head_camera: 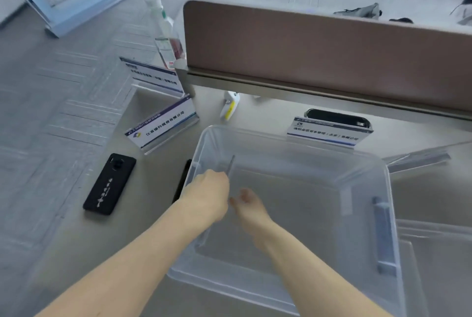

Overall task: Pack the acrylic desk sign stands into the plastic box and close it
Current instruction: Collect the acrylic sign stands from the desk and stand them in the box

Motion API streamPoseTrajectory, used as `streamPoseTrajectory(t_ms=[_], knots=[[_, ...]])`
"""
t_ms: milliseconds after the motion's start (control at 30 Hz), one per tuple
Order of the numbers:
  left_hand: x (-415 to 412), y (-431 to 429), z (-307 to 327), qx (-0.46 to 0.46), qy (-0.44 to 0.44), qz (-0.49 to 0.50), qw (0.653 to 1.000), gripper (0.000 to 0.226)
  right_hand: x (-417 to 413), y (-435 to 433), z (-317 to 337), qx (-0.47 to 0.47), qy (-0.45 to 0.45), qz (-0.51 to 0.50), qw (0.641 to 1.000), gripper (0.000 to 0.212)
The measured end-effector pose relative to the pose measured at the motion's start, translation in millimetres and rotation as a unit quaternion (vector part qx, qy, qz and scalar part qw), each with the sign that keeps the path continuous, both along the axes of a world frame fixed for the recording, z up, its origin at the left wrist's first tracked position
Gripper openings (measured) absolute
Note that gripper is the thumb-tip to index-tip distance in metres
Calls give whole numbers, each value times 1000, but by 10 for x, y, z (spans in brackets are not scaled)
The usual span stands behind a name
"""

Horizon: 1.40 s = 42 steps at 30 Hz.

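Reaching into one open plastic box [293, 153], left hand [208, 196] fisted, right hand [251, 205] loosely curled; three sign stands [163, 122] outside.

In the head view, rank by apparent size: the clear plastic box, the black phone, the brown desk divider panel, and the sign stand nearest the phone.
1. Brown desk divider panel and clear plastic box: both large; the box is nearer the camera, so unsure between them.
2. Acrylic sign stand nearest the phone.
3. Black phone, somewhat smaller.
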<state>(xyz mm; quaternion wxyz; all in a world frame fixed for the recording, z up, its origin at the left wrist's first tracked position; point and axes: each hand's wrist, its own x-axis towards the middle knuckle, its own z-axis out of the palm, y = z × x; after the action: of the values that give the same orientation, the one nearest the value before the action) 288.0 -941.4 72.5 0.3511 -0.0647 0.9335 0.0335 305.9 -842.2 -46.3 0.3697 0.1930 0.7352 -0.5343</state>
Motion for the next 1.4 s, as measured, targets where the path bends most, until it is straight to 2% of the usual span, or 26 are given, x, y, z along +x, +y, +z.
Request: streamPoseTrajectory(t_ms=[33, 100, 167, 267, 400, 500, 600, 667, 733, 800, 833, 900, 1000, 1133, 1233, 1400], knots=[[-8, 26, -33, -14, -9, 2, 1000, 23, 23, -97, -86, -20, -17, -6, 1000, 32], [-28, 59, -97, -32, -18, 9, 999, 36, 41, -230, -355, -68, -51, -30, 996, 53], [-71, 67, -169, -30, -22, 36, 999, 42, 36, -298, -540, -107, -62, -48, 991, 65], [-129, 51, -266, -18, -21, 95, 995, 44, 16, -357, -435, -120, -69, -74, 988, 80], [-98, 64, -238, -39, -12, 76, 996, 44, 21, -367, -348, -124, -72, -75, 987, 72], [-38, 110, -41, -75, -4, -8, 997, 41, 12, -342, -248, -117, -61, -54, 990, 76], [-57, 201, 303, -82, 39, -63, 994, 33, 19, -104, 148, -88, 6, -74, 993, 64], [-116, 309, 648, -14, 94, -49, 994, 32, 38, 224, 598, -56, 69, -97, 991, 70], [-208, 525, 1001, 135, 148, -20, 980, 34, 22, 656, 1120, -65, 162, -104, 979, 55], [-299, 890, 1371, 293, 182, -33, 938, 27, 3, 1140, 1664, -70, 254, -126, 956, 34], [-326, 1125, 1558, 345, 191, -56, 917, 22, 3, 1410, 1917, -56, 284, -152, 945, 31], [-376, 1643, 1890, 416, 198, -98, 882, 17, 55, 2020, 2365, -26, 336, -211, 917, 30], [-415, 2431, 2271, 503, 189, -108, 836, 22, 250, 2988, 2865, 45, 377, -305, 873, 25], [-344, 3472, 2497, 562, 166, -103, 804, 30, 576, 4153, 3117, 105, 382, -433, 810, 22], [-315, 4168, 2359, 570, 118, -97, 807, 36, 778, 4834, 3070, 127, 361, -483, 788, 25], [-421, 5135, 1840, 550, 64, -20, 832, 41, 867, 5715, 2703, 136, 297, -516, 792, 38]])
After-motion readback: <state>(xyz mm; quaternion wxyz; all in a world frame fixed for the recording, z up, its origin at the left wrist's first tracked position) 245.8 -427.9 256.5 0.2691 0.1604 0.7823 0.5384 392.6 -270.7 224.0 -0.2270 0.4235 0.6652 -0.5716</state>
